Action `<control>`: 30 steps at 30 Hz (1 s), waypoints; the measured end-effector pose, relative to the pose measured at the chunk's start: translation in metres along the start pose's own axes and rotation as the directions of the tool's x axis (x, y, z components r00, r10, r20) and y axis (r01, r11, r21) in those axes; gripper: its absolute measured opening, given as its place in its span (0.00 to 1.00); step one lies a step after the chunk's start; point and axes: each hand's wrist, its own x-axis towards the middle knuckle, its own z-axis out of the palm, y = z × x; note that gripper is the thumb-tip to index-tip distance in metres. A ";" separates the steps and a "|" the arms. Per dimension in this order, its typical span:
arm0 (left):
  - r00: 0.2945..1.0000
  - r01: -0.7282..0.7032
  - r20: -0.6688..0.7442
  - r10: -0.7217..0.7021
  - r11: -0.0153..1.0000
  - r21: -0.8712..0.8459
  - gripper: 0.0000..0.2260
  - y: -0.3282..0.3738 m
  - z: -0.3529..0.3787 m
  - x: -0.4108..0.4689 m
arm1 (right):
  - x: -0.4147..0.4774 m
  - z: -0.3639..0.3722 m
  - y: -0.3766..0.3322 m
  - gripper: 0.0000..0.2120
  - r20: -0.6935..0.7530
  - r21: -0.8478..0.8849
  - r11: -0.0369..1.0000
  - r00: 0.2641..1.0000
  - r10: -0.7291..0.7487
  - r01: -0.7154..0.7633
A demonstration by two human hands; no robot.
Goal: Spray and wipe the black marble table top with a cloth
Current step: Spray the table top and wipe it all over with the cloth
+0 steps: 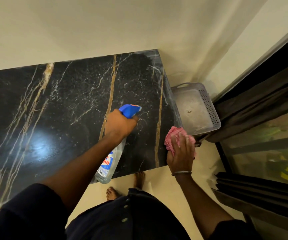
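Observation:
The black marble table top with gold and white veins fills the left and middle of the view. My left hand grips a clear spray bottle by its neck, the blue trigger head pointing at the table's right part. My right hand presses a crumpled pink cloth onto the table's near right corner.
A grey perforated plastic basket stands on the floor just past the table's right end. Dark curtains and a glass sliding door lie to the right. The cream wall borders the table's far edge. My bare feet stand below.

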 end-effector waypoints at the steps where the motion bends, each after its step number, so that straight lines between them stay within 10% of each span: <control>1: 1.000 0.004 -0.009 -0.004 1.000 0.008 0.08 0.000 0.001 0.001 | 0.001 0.003 -0.008 0.26 0.041 -0.007 0.996 0.996 -0.085 0.085; 9: 0.999 0.040 -0.028 -0.041 0.999 -0.016 0.06 0.006 -0.005 0.005 | 0.022 0.013 -0.025 0.29 0.199 0.044 0.828 0.808 -0.555 0.559; 19: 0.997 0.061 -0.056 -0.062 0.998 -0.023 0.06 -0.007 -0.013 0.012 | 0.074 -0.003 0.018 0.29 0.025 0.081 0.997 1.000 0.018 -0.020; 30: 0.998 0.066 -0.015 -0.066 0.998 -0.023 0.05 0.002 -0.008 0.029 | 0.069 0.022 -0.039 0.32 0.260 -0.002 0.826 0.798 -0.543 0.563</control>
